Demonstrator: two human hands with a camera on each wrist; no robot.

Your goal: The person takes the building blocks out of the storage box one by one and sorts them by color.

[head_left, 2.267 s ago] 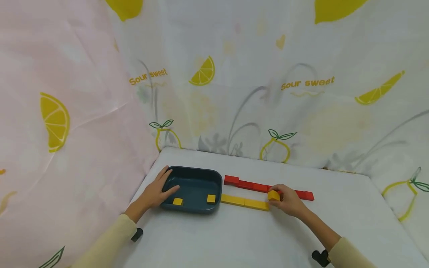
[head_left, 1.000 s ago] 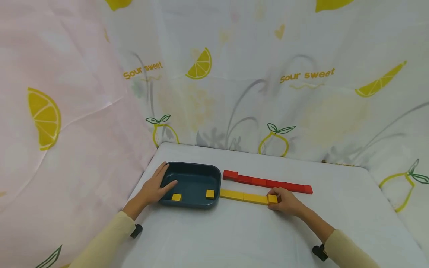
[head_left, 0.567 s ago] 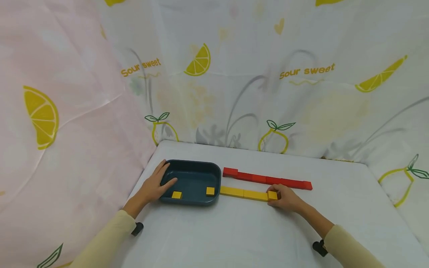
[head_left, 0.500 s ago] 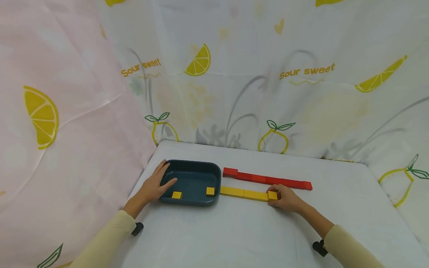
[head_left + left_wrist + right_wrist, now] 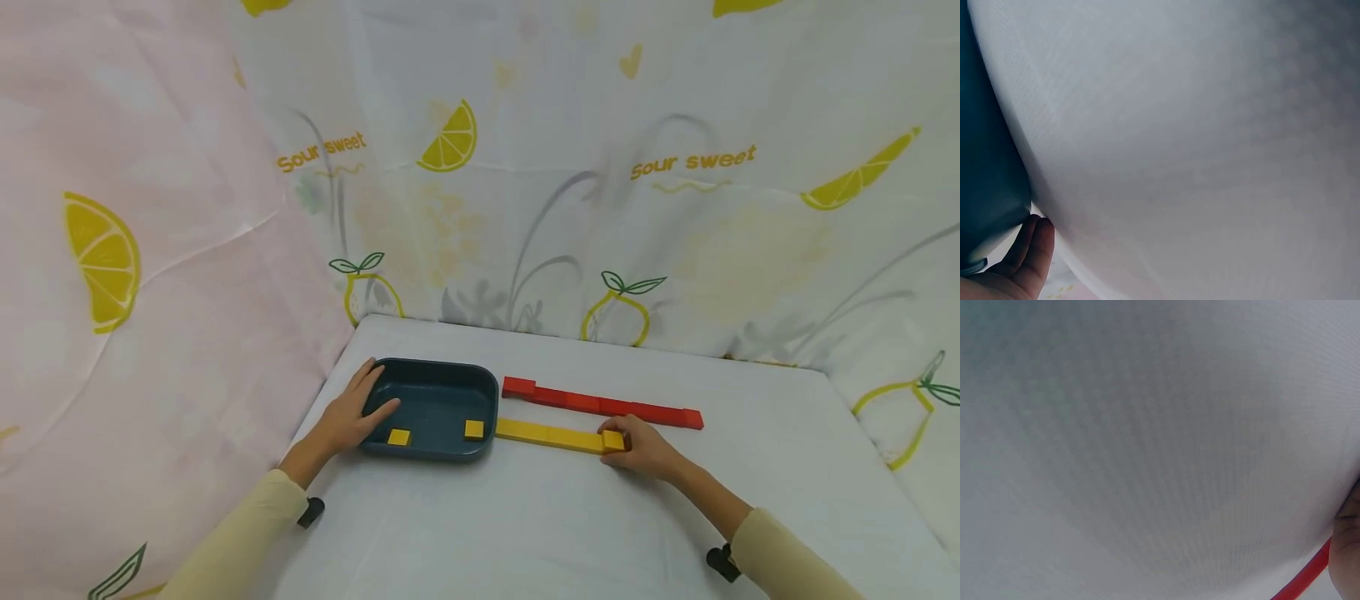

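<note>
A dark blue tray (image 5: pixel 431 455) stands on the left, with two yellow cubes (image 5: pixel 473 429) inside near its front wall. My left hand (image 5: pixel 347 421) rests on the tray's left rim, fingers straight along the side and thumb reaching over the inside. To the right of the tray runs a row of yellow blocks (image 5: pixel 551 435). At that row's right end my right hand (image 5: pixel 647 448) pinches a yellow cube (image 5: pixel 612 441) between thumb and fingers, against the last block. The right wrist view catches only part of this hand, and the cube is hidden there.
Behind the yellow row lies a roughly parallel row of red blocks (image 5: pixel 600 405), its left block raised above the others. A white cloth covers the table (image 5: pixel 480 533). Lemon-printed curtains (image 5: pixel 540 208) hang along the back and left.
My right hand has lowered the yellow cube from above the table to the yellow row's right end, and holds it there. The left hand stays at the tray.
</note>
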